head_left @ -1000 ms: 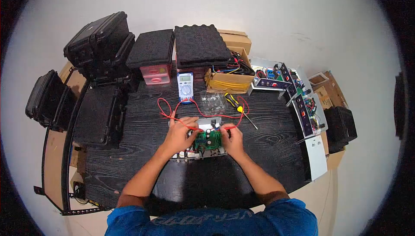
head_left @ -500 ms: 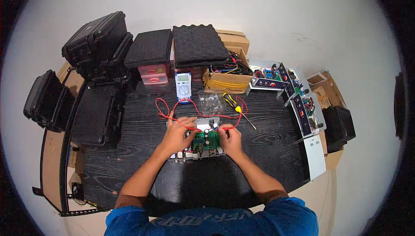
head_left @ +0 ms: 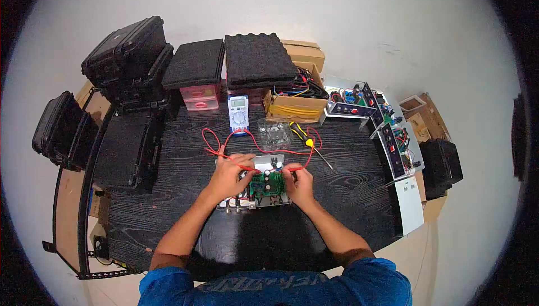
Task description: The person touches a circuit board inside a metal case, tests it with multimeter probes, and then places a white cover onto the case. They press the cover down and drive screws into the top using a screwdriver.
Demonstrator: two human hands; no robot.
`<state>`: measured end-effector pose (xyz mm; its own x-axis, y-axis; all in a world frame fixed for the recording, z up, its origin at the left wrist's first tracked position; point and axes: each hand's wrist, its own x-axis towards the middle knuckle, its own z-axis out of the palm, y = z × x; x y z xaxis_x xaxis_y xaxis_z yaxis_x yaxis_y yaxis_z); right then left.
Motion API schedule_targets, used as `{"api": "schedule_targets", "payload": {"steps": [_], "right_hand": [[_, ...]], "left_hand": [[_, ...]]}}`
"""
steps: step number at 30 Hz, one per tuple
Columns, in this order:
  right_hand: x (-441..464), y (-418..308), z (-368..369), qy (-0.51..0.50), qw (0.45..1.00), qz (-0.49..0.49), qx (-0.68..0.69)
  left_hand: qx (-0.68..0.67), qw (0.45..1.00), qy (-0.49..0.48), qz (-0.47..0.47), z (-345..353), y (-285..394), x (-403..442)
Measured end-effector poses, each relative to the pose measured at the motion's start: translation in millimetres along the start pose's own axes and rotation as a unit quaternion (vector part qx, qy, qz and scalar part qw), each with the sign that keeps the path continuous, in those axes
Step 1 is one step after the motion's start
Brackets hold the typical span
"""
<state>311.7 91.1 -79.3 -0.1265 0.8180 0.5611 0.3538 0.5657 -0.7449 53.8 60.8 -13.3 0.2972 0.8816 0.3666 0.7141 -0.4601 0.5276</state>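
Observation:
In front of me an opened metal case holds a green circuit board [head_left: 266, 185] with several capacitors on it. My left hand [head_left: 229, 176] grips a red multimeter probe [head_left: 247, 168] over the board's upper left part. My right hand [head_left: 297, 182] pinches a second red probe [head_left: 294, 169] at the board's upper right. The tips are too small to tell whether they touch the board. Red leads loop from both probes to the white and blue multimeter [head_left: 238, 114], which stands behind the case with its display facing me.
A yellow and black screwdriver [head_left: 309, 139] lies beside a clear tray of small parts [head_left: 274, 133]. A cardboard box of cables [head_left: 296, 107] stands behind. Black hard cases [head_left: 126, 149] fill the left; opened electronic units [head_left: 393, 146] line the right.
My right hand and its probe have shifted slightly at the board's upper right. My left hand stays nearly still, and the multimeter has not moved.

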Motion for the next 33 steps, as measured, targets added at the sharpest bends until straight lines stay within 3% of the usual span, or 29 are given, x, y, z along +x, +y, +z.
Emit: {"api": "schedule_targets", "payload": {"steps": [3, 18, 30, 33], "right_hand": [[-1.1, -3.2, -2.7, -0.027, 0.998, 0.056, 0.006], [-5.3, 9.4, 1.1, -0.003, 0.996, 0.084, 0.001], [-3.4, 3.3, 1.2, 0.008, 0.997, 0.073, -0.003], [-2.4, 4.0, 1.2, 0.015, 0.999, 0.033, -0.008]], "left_hand": [[-0.001, 1.000, -0.007, -0.007, -0.6, 0.1, 0.9], [-0.018, 1.000, 0.010, -0.003, 1.1, -1.6, -1.4], [-0.006, 1.000, 0.006, 0.006, 2.2, -5.6, -1.8], [-0.003, 1.000, 0.004, 0.005, 2.5, -5.5, -2.3]]}}
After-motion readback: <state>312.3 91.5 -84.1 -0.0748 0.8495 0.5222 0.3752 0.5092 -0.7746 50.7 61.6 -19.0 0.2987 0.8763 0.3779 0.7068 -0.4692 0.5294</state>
